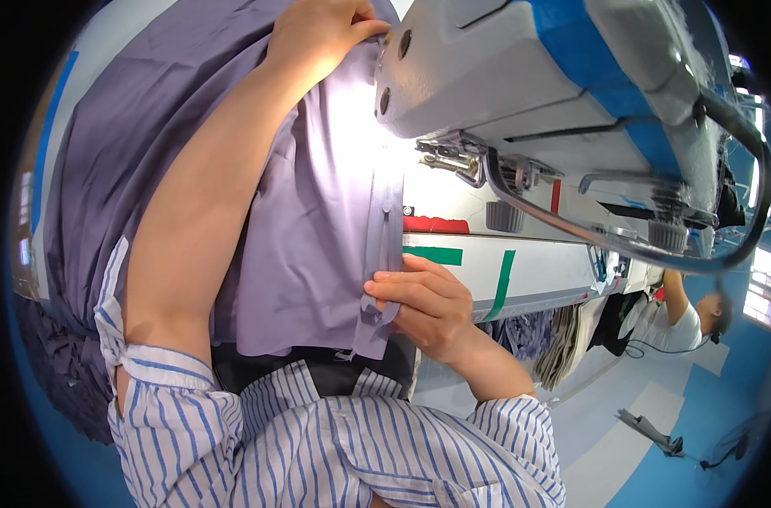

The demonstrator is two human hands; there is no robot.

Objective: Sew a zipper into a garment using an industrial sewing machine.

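A large piece of purple fabric (288, 245) lies across the sewing table and hangs over its near edge. Along its right edge runs a purple zipper (386, 233), with a small slider partway up. My right hand (432, 309) pinches the lower end of the zipper between thumb and fingers. Stretched far across the fabric, my left hand (326, 34) has thumb and fingers closed on the cloth beside the machine head; its fingertips are partly hidden. The white and blue sewing machine (504, 76) stands just right of the zipper, its presser foot and needle lost in bright glare.
A bent metal lever (588, 237) curves out from the machine. Green tape (504, 284) and red tape (436, 224) mark the table (542, 271). Bundled cloth (559, 343) hangs beyond its edge. Farther right, another person (677, 317) sits near a cable.
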